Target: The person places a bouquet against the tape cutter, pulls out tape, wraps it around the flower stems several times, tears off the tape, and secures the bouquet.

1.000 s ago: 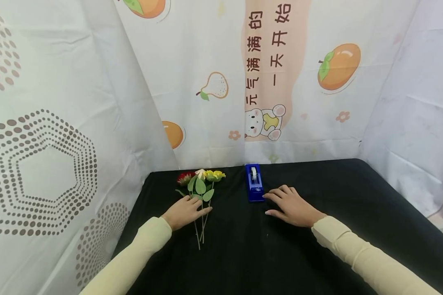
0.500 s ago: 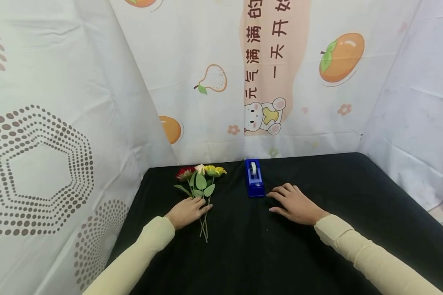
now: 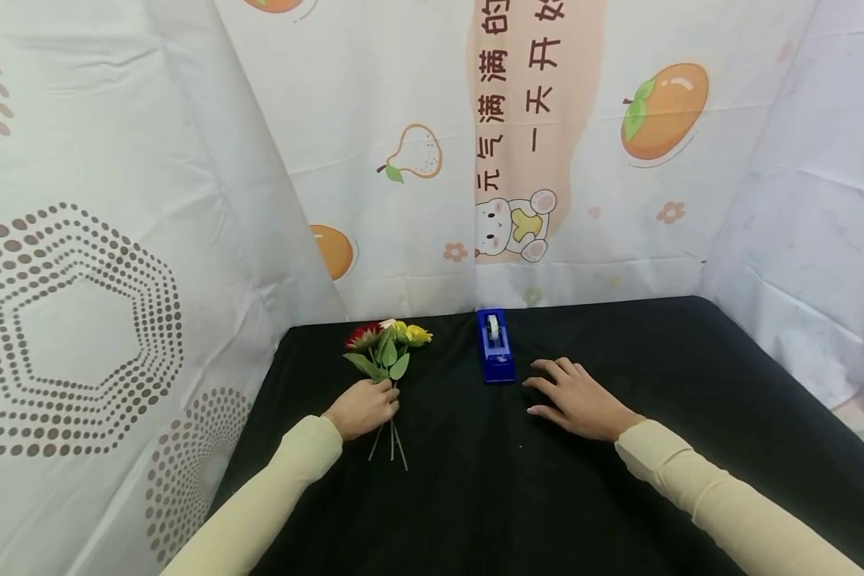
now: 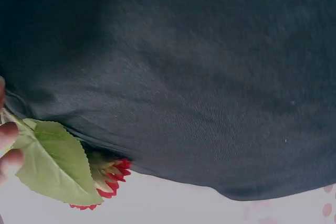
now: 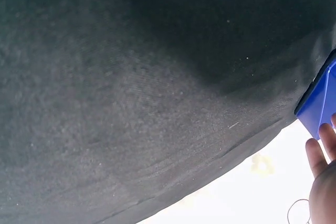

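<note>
In the head view my left hand (image 3: 364, 409) grips a bunch of flowers (image 3: 387, 344) by the stems, its fingers curled round them. Red, pale and yellow blooms point to the back of the table, and thin stems stick out below the hand. The left wrist view shows a green leaf (image 4: 58, 163) and part of a red flower (image 4: 113, 177) beside the fingertips. My right hand (image 3: 574, 402) is held over the cloth with fingers loosely extended and nothing in them. Just left of its fingertips stands a blue tape dispenser (image 3: 497, 352) with a roll of tape; a small gap separates them.
A black cloth (image 3: 461, 480) covers the table. Behind it hangs a white curtain (image 3: 418, 240) printed with fruit and writing. Another patterned curtain (image 3: 86, 336) closes the left side, and pale fabric (image 3: 785, 264) the right.
My left fingers have closed round the stems, and the flower heads have drawn together, with the stem ends fanning out below. The right hand has drawn slightly away from the tape dispenser. The head view tilted down.
</note>
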The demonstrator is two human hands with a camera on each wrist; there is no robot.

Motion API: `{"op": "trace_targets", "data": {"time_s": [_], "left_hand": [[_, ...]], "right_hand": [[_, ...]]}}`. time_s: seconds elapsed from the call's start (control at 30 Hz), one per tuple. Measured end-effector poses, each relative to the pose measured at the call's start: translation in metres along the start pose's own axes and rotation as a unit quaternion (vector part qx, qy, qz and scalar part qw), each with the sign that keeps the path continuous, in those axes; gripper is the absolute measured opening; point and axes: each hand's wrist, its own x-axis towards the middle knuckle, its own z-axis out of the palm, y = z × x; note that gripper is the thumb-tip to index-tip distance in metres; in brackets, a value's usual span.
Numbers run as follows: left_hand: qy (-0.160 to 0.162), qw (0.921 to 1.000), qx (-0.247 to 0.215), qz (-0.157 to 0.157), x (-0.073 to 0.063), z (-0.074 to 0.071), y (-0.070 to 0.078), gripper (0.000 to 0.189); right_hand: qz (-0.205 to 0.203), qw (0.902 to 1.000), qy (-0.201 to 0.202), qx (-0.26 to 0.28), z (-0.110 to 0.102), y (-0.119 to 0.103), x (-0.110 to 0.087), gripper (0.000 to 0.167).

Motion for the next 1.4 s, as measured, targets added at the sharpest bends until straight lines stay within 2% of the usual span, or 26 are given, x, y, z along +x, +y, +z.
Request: {"op": "trace_targets", "data": {"time_s": [0.17,0.37,0.53,0.7,0.87,0.93,1.03,1.1,1.2,1.3,1.4], "left_hand": [[0.012,0.9994,0.016,0.027,-0.003,0.001,-0.003,0.028],[0.055,0.9967,0.006,0.059,-0.007,0.003,0.0,0.028],[0.089,0.9936,0.02,0.066,-0.005,-0.003,0.001,0.024],[0.118,0.9912,0.029,0.054,0.002,-0.015,0.005,0.021],[0.122,0.9911,0.036,0.039,0.011,-0.027,0.015,0.019],[0.12,0.9913,0.045,0.031,0.014,-0.033,0.019,0.019],[0.114,0.9921,0.05,0.015,0.018,-0.041,0.024,0.019],[0.109,0.9929,0.047,0.004,0.02,-0.046,0.027,0.018],[0.099,0.9944,0.034,-0.014,0.023,-0.053,0.03,0.015],[0.088,0.9957,0.017,-0.026,0.026,-0.06,0.034,0.013],[0.084,0.9959,0.004,-0.034,0.028,-0.065,0.038,0.011]], "right_hand": [[0.002,1.0,0.0,-0.005,0.0,0.0,-0.001,0.045],[-0.005,0.9999,0.012,0.0,-0.001,-0.002,-0.001,0.043],[0.01,0.9983,0.041,0.04,-0.005,-0.02,0.008,0.038],[0.039,0.9954,0.032,0.082,-0.011,-0.064,0.028,0.031],[0.033,0.9945,-0.013,0.099,-0.007,-0.117,0.051,0.037],[0.019,0.9952,-0.023,0.093,-0.006,-0.136,0.057,0.037],[-0.004,0.9988,-0.011,0.047,-0.005,-0.156,0.063,0.034],[-0.009,0.9999,0.008,0.0,-0.005,-0.164,0.064,0.035],[0.007,0.9984,0.024,-0.051,-0.004,-0.169,0.064,0.033],[0.032,0.9983,0.003,-0.048,-0.005,-0.17,0.062,0.028],[0.046,0.9983,-0.03,-0.022,-0.004,-0.169,0.059,0.02]]}}
